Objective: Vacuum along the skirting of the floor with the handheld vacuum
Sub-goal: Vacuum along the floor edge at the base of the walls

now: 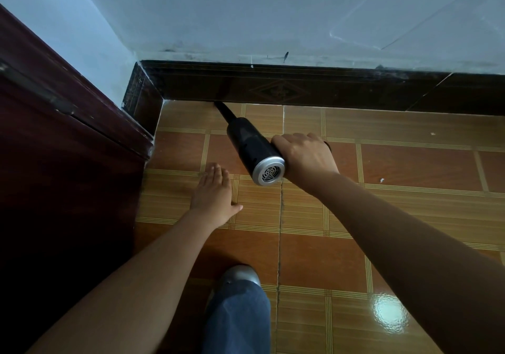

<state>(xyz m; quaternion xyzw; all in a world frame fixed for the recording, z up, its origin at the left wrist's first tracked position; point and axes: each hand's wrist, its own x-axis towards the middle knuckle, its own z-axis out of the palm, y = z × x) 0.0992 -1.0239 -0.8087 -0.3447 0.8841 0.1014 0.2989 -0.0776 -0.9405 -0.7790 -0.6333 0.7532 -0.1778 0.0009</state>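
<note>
The right hand (pixel 306 154) is wrapped round the handle of the handheld vacuum (pixel 252 150), whose black body runs forward and to the left of it, the thin nozzle (pixel 222 109) meeting the foot of the skirting (pixel 273 88) near the corner. The left hand (pixel 214 192), nearer and to the left, lies flat with fingers straight above the floor (pixel 382 217). The vacuum looks light, rigid and smooth-shelled, so a one-handed grip on the handle suits it best.
</note>
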